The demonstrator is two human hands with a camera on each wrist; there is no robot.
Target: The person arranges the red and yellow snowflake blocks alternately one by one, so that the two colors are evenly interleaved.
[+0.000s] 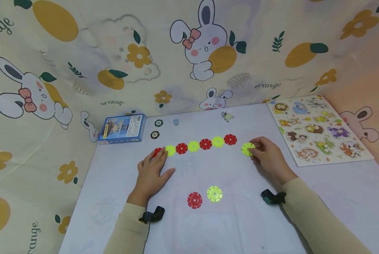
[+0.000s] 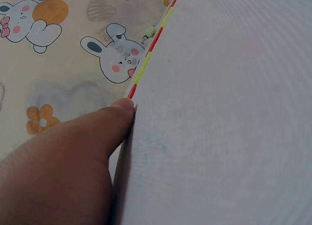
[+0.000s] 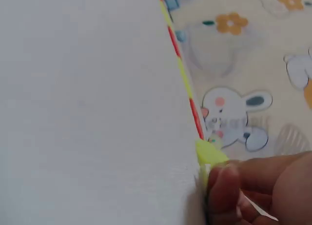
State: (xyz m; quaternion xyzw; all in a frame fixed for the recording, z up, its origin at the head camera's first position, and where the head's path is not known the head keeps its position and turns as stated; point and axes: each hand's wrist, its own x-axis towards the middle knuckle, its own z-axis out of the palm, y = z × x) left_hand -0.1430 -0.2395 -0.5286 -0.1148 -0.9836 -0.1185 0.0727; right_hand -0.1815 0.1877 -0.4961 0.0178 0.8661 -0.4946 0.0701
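Observation:
A row of alternating red and yellow-green notched plastic discs [image 1: 205,144] runs across the table. At its left end my left hand [image 1: 151,176] lies with fingers extended, fingertips on the first red disc [image 1: 157,151] and the yellow-green disc [image 1: 170,150] beside it. Beyond the row's right end, my right hand [image 1: 269,157] pinches a yellow-green disc [image 1: 247,149] between thumb and fingers, a gap away from the last red disc [image 1: 230,139]. In the right wrist view the pinched disc [image 3: 209,152] is partly covered by the fingers. Nearer me lie a red disc [image 1: 194,200] and a yellow-green disc [image 1: 215,194].
A blue box [image 1: 122,128] stands at the back left, with two small black round pieces [image 1: 156,128] and a small blue piece [image 1: 175,122] beside it. A small greenish figure [image 1: 227,116] lies at the back. An animal picture board [image 1: 318,128] occupies the right.

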